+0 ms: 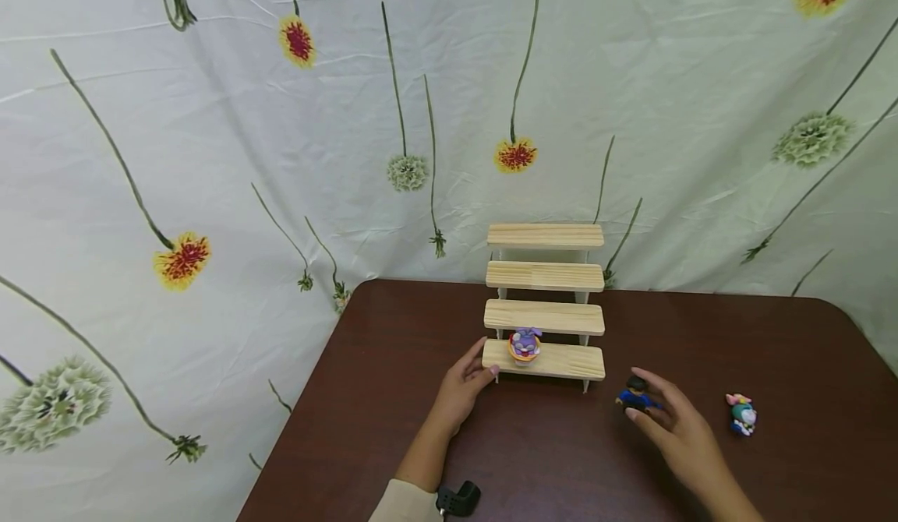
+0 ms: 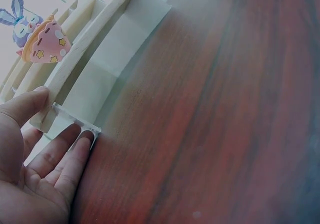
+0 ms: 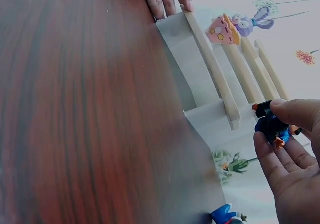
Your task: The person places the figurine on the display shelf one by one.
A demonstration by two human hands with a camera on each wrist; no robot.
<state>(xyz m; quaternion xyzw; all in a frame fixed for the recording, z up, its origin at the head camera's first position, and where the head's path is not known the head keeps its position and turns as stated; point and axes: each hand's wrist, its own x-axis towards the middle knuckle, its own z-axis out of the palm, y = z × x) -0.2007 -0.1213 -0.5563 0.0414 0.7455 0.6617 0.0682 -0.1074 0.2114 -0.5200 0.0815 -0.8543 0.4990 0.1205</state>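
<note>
A stepped wooden display rack [image 1: 543, 317] stands at the table's back, with pale planks on clear supports. My left hand [image 1: 463, 388] grips the left end of its lowest plank, thumb on the plank [image 2: 75, 66] and fingers against the clear side support. On that plank sits a purple rabbit figurine [image 1: 525, 344] in a pink, star-patterned cup [image 2: 49, 43]. Off the rack's right side, my right hand [image 1: 677, 432] holds a small figurine [image 1: 635, 394] in blue and black with a dark cap, pinched between thumb and fingers. The fingers partly cover that figurine [image 3: 272, 124].
Right of my right hand, another small figurine [image 1: 741, 414] in teal, white and blue lies on the dark brown table [image 1: 393, 428]. A pale flower-printed cloth [image 1: 337, 117] hangs behind. A black band [image 1: 459, 499] is near my left sleeve.
</note>
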